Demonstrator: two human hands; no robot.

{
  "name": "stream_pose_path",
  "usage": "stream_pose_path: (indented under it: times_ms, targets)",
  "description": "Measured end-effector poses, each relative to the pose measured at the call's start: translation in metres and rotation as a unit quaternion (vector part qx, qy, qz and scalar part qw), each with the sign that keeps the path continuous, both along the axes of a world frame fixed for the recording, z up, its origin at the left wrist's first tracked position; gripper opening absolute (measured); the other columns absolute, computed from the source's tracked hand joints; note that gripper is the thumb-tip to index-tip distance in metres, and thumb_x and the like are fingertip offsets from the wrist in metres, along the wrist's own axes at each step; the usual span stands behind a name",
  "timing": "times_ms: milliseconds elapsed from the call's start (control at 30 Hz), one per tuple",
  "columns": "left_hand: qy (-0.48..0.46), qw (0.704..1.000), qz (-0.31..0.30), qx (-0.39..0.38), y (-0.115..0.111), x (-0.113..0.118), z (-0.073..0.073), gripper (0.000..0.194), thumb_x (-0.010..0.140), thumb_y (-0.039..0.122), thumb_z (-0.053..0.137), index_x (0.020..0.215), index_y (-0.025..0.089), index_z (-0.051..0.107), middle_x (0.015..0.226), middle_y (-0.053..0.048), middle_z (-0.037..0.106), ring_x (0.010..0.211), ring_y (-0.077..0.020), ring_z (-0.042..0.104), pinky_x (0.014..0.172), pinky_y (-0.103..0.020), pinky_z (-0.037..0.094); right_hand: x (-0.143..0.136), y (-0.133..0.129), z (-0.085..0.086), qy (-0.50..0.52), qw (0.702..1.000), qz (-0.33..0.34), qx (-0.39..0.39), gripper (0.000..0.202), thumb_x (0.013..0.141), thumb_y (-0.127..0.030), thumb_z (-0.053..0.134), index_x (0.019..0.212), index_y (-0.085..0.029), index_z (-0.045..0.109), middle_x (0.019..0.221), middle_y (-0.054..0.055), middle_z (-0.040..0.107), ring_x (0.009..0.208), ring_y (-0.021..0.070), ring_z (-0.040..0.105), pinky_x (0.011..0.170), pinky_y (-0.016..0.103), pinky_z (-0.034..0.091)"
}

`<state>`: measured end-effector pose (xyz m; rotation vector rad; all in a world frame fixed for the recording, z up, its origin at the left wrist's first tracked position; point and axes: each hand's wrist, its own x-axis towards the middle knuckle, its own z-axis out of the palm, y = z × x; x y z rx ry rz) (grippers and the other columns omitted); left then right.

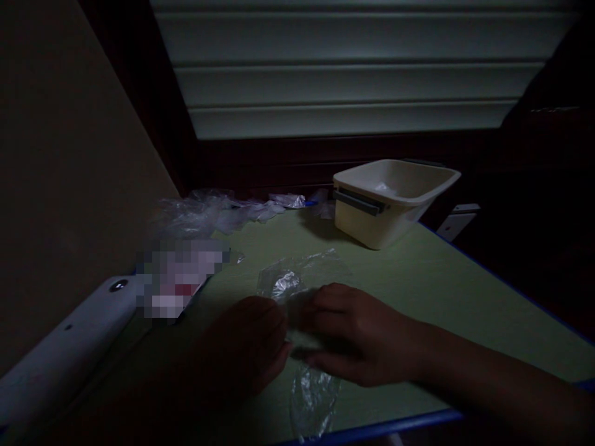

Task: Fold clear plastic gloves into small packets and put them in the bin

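Observation:
Clear crinkled plastic film [315,396] lies on the green tabletop, spreading beyond and below my hands at the middle. My left hand [260,341] is closed over the film's left side, dark and seen from its back. Close by on the right, my right hand [356,334] has bent fingers pointing left at the film, the thumb a little apart from them. Its fingertips are dim, and whatever lies between them is too dark to make out. Beyond both hands a shiny, bunched part of the plastic [287,284] shows.
A cream bin [362,223] with grey handles stands at the table's back right. Clear plastic bags [199,214] are heaped at the back left. A blurred-out packet [181,279] and a long white object [79,334] lie left. The green table [446,291] has a blue edge.

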<state>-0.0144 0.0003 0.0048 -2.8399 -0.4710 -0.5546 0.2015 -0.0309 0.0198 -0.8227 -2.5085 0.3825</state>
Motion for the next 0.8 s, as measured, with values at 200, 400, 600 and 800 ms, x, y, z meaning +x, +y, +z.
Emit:
stream_pose_path:
  times_ms: [200, 400, 600, 800]
  targets:
    - [0.035, 0.999, 0.003, -0.023, 0.0, -0.001, 0.0, 0.007, 0.086, 0.013, 0.049, 0.087, 0.013, 0.056, 0.082, -0.005, 0.061, 0.077, -0.021, 0.058, 0.071, -0.034, 0.05, 0.0, -0.004, 0.004, 0.039, 0.997, 0.058, -0.041, 0.025, 0.072, -0.025, 0.073, 0.091, -0.009, 0.068, 0.087, 0.009, 0.068, 0.082, 0.0196, 0.061, 0.078, 0.031, 0.047]
    - [0.011, 1.0, 0.0, 0.012, 0.0, 0.001, 0.001, 0.008, 0.087, 0.013, 0.048, 0.085, 0.014, 0.056, 0.08, -0.005, 0.061, 0.074, -0.0197, 0.057, 0.071, -0.032, 0.048, 0.0, -0.004, 0.002, 0.014, 0.994, 0.072, -0.081, 0.03, 0.064, -0.025, 0.08, 0.088, -0.011, 0.068, 0.087, 0.007, 0.068, 0.082, 0.0187, 0.061, 0.078, 0.029, 0.047]
    - [0.015, 1.0, 0.008, 0.014, -0.001, 0.001, 0.002, 0.009, 0.086, 0.011, 0.049, 0.082, 0.014, 0.056, 0.079, -0.005, 0.061, 0.074, -0.0203, 0.056, 0.07, -0.033, 0.048, 0.002, -0.004, 0.007, -0.019, 0.991, 0.08, -0.105, 0.033, 0.063, -0.022, 0.081, 0.091, -0.011, 0.068, 0.09, 0.007, 0.067, 0.087, 0.019, 0.06, 0.081, 0.029, 0.045]
    - [0.031, 1.0, 0.007, 0.001, -0.001, 0.0, 0.002, 0.006, 0.085, 0.015, 0.053, 0.082, 0.014, 0.057, 0.082, -0.005, 0.062, 0.075, -0.0204, 0.057, 0.071, -0.033, 0.048, 0.002, -0.005, 0.012, -0.024, 0.987, 0.093, -0.126, 0.014, 0.073, -0.015, 0.075, 0.085, -0.01, 0.07, 0.088, 0.008, 0.067, 0.09, 0.017, 0.059, 0.083, 0.025, 0.044]
